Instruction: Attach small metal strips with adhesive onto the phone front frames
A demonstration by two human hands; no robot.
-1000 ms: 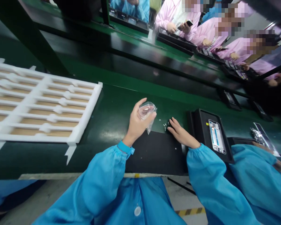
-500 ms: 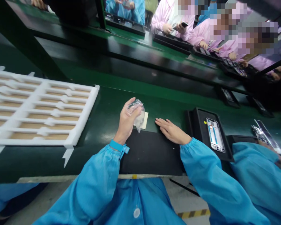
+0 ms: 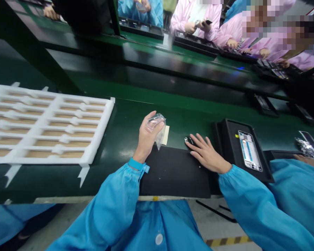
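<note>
My left hand (image 3: pixel 146 137) is raised above the green belt, its fingers closed on a small clear plastic bag (image 3: pixel 157 127). A pale slip of paper (image 3: pixel 165 135) lies on the belt just behind the bag. My right hand (image 3: pixel 206 153) lies flat with fingers spread at the far edge of a black mat (image 3: pixel 172 174). Its fingertips touch a small dark part (image 3: pixel 188 140). To the right of that hand sits a black tray (image 3: pixel 225 139) holding a phone frame (image 3: pixel 248 150).
A white foam tray (image 3: pixel 47 125) with long slots lies on the belt at left. A co-worker's blue sleeve (image 3: pixel 298 181) is at right. Across the line, people in pink coats (image 3: pixel 196 14) work at black trays (image 3: pixel 193 43).
My right hand has slid back to the right and now rests on the small dark part. My left hand keeps the bag raised, almost unmoved.
</note>
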